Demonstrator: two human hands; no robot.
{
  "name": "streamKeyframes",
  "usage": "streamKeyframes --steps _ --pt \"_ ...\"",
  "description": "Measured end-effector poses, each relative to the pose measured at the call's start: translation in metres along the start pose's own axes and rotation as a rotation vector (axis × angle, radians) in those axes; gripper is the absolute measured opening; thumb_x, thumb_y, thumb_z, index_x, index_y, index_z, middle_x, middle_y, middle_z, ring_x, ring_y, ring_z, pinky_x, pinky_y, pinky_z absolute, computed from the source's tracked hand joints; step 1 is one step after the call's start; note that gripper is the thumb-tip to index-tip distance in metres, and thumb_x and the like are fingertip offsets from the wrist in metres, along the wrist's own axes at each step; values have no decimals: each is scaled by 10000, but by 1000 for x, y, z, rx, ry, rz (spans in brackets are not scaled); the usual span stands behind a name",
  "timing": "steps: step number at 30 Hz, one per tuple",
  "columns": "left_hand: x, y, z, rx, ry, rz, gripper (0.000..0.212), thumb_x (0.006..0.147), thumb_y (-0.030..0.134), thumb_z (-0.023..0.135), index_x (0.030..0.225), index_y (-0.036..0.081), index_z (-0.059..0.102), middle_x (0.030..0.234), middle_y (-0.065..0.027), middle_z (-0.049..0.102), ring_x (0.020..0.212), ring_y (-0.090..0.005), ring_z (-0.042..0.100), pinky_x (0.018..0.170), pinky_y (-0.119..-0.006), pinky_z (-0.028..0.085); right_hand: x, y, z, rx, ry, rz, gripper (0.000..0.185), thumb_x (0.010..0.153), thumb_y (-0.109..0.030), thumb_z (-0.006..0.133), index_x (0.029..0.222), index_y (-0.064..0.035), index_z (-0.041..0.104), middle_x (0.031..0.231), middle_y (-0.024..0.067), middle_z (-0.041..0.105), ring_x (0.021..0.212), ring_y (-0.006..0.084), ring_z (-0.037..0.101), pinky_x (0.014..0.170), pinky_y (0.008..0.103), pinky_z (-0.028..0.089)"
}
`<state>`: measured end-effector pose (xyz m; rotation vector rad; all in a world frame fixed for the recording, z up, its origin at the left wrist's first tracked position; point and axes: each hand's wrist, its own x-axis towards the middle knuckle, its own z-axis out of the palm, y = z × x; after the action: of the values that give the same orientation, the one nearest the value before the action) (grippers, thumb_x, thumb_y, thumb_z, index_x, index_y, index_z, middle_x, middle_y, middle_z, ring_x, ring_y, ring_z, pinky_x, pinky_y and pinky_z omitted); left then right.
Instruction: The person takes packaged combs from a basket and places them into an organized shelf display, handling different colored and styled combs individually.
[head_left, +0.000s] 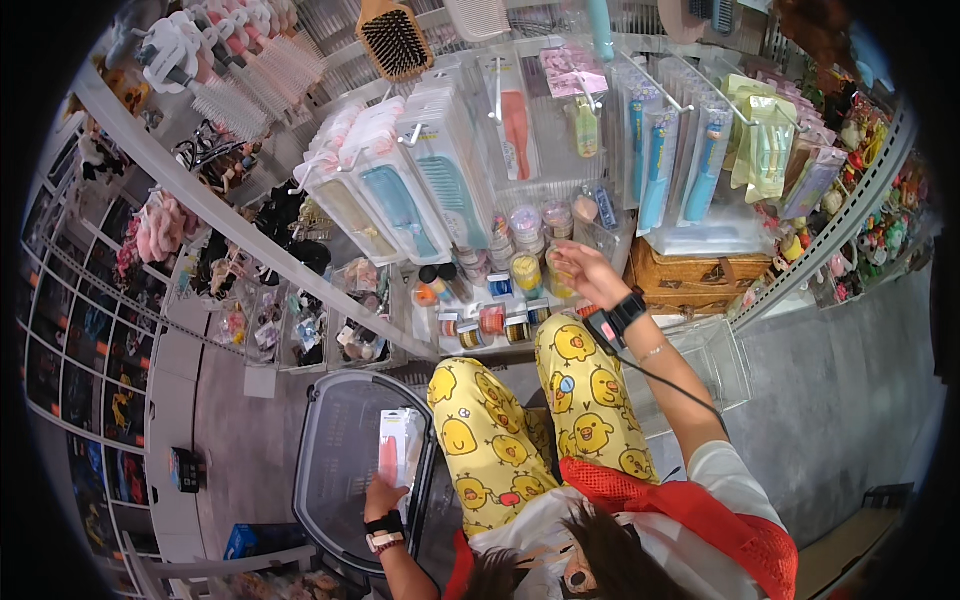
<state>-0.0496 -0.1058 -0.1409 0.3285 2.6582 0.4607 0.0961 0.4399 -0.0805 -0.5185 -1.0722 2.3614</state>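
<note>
My left hand (385, 495) grips a packaged pink comb (390, 457) over the grey plastic shopping basket (306, 480) beside my left knee. My right hand (589, 271) reaches to the shelf and touches a clear round container with yellow contents (559, 283); how firmly its fingers hold it cannot be told. Just left of it stands another stack of clear tubs with yellow contents (526, 276). Small rolls, one of them red (492, 319), lie along the shelf's front. Packaged blue combs (394, 206) hang above, and blue-handled items in clear packs (656, 172) hang at the right.
A metal upright (247, 214) slants across the left, another (817, 232) across the right. A brown woven case (694, 279) sits on the shelf right of my hand. A clear plastic bin (724, 367) stands beside my right forearm. Bins of hair accessories (307, 330) line the left side.
</note>
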Motion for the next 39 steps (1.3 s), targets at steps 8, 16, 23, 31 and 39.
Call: streamKeyframes --steps 8,16,23,31,39 --pt "45 -18 22 27 -78 -71 860 566 222 762 1215 -128 319 1110 -315 502 1059 -375 506 876 -369 423 117 -15 33 400 75 -79 269 820 -102 555 1059 -18 466 1194 142 445 1102 244 434 918 361 395" --pt "4 -16 15 -155 151 198 524 696 141 660 1146 -56 478 1079 -253 546 1000 -370 535 848 -393 424 174 -37 32 339 294 -137 336 675 -52 671 953 -15 486 982 94 443 934 177 439 780 350 453" --pt "-42 36 -20 -336 177 223 410 769 49 594 1147 -58 479 1067 -226 570 997 -290 567 824 -341 448 196 -29 24 300 329 -109 309 698 -89 680 945 -2 515 882 85 485 867 189 490 790 370 457" --pt "-63 75 -39 -480 195 312 356 785 3 544 1133 -47 487 1060 -191 581 991 -251 572 809 -310 452 152 -29 41 485 325 51 427 741 -86 651 1085 40 433 1104 153 468 979 216 501 859 290 457" --pt "-72 114 -43 -543 167 425 326 788 2 538 1110 -42 511 995 -183 608 951 -247 590 817 -307 451 83 -12 48 -99 77 -301 156 785 -57 626 919 18 598 739 21 611 580 58 513 506 167 377"
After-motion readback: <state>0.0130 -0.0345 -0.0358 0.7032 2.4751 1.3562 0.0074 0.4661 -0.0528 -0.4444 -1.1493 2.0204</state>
